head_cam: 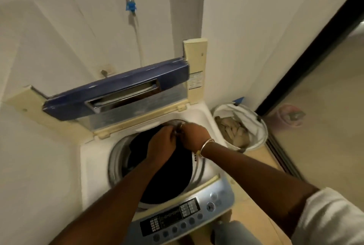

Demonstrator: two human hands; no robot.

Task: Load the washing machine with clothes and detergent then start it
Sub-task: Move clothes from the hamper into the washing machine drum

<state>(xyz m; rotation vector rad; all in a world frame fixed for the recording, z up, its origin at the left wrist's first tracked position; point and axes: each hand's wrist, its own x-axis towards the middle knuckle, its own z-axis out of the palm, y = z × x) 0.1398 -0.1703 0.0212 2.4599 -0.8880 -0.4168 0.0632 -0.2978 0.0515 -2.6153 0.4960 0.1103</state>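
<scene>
Your left hand (162,141) and right hand (194,133) meet with fingers curled at the far rim of the white top-loading washing machine (94,158), its blue lid (118,89) raised. The blur hides whether they pinch anything. A black garment (165,178) fills the steel drum (115,158) beneath your wrists.

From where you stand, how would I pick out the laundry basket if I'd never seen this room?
Find the top-loading washing machine in the corner. On the floor just to its right, by the wall, stands the laundry basket: a round white tub holding pale crumpled cloth, the only container there.
</scene>
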